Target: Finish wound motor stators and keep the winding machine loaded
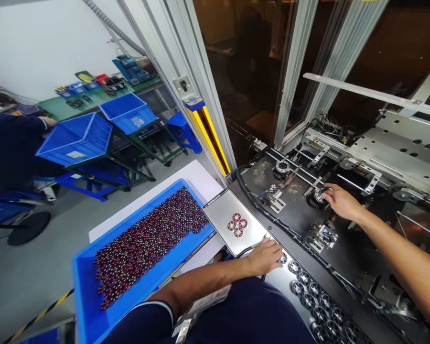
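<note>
Head view: the left hand is curling beside small round silver-and-black metal parts, its hold hidden. The right hand, grip nearly closing, is touching a round silver metal piece; whether it is holding, I'm not telling surely. Careful fingers are mattering.

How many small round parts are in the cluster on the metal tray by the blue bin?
4, in a diamond on the metal tray: far part, left part, right part and near part. None in the cluster looks hidden.

White wall — grey floor; green bench
</note>
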A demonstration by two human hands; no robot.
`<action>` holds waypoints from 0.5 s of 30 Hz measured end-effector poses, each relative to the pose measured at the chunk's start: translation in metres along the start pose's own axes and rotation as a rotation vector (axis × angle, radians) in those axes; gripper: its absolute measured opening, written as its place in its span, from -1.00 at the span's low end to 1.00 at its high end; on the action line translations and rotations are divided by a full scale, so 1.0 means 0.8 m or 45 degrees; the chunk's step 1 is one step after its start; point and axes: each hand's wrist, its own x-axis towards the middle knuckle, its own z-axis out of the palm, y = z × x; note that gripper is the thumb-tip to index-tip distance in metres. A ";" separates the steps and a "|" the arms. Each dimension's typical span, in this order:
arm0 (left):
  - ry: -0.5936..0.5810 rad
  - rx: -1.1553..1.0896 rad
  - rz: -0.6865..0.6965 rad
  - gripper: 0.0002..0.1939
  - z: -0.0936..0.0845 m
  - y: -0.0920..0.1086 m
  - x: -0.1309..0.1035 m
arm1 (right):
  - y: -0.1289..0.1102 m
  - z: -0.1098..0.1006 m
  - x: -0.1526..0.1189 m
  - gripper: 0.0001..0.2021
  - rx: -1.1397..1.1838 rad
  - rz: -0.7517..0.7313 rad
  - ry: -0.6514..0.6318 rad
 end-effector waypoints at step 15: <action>0.462 -0.784 -0.343 -0.67 -0.105 0.041 -0.061 | -0.002 0.018 0.006 -0.75 -0.037 0.188 -0.030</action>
